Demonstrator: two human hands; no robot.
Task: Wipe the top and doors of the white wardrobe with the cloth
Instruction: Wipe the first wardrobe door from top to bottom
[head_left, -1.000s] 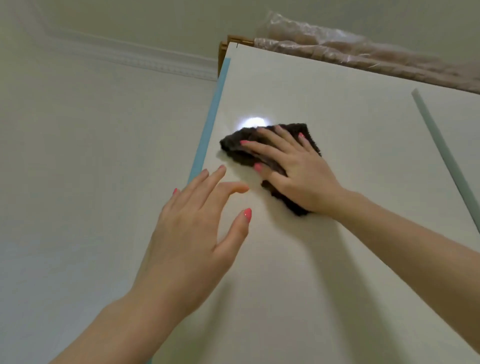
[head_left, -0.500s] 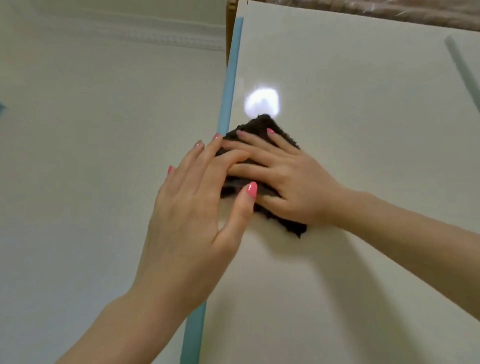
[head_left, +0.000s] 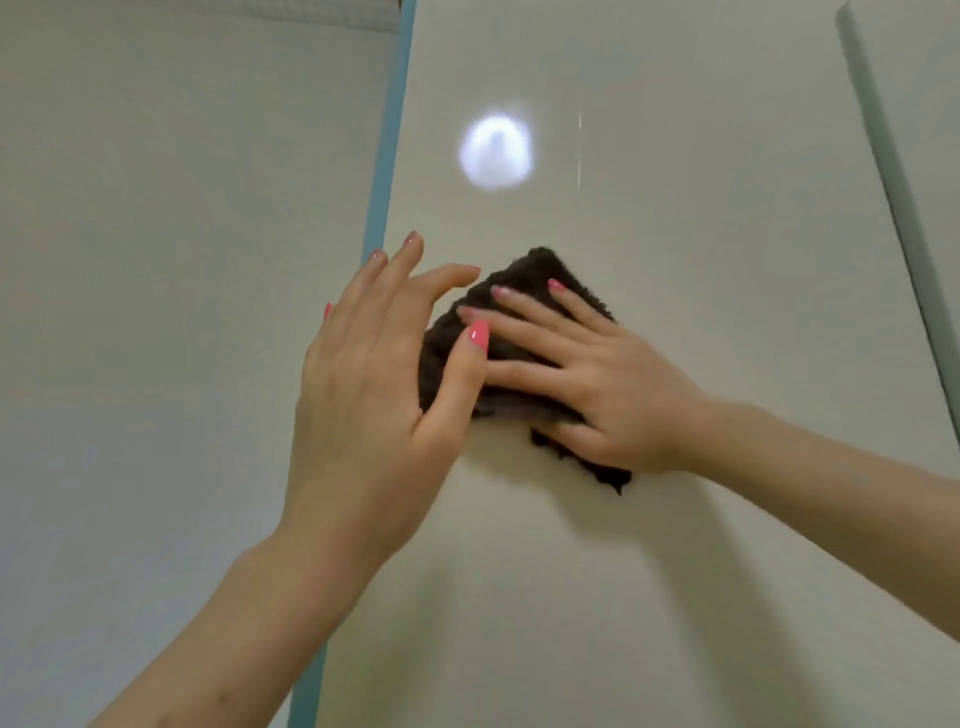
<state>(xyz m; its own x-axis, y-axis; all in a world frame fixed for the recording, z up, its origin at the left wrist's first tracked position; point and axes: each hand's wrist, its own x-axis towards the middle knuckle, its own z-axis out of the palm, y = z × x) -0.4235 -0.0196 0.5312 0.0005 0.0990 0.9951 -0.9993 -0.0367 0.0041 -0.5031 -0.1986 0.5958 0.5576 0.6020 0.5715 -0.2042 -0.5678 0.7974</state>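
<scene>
1. Cloth (head_left: 524, 332): dark, fluffy, bunched into a rough wedge. It lies flat against the white wardrobe door (head_left: 675, 234), just right of the teal edge strip (head_left: 382, 208) and below a bright round glare spot (head_left: 496, 151).
2. Right hand (head_left: 597, 384): the grip is spread, fingers splayed and palm flat, pressing the cloth to the door. The cloth sits under the fingers and palm; one corner sticks out above the fingertips, and a ragged edge trails below the heel of the hand.
3. Left hand (head_left: 374, 364): fingers loosely parted and curved, not pinching anything. Its thumb overlaps the cloth's left edge; whether it actually bears on the cloth cannot be told.
4. Risk: the cloth is held by pressure alone, not grasped. If palm pressure eases on this vertical panel, the cloth is likely to slide or drop.
5. Risk: the bunched fold gives a small contact patch, so strokes may leave unwiped bands.
6. Risk: with the hands overlapping, the left thumb may snag the cloth mid-stroke.
</scene>
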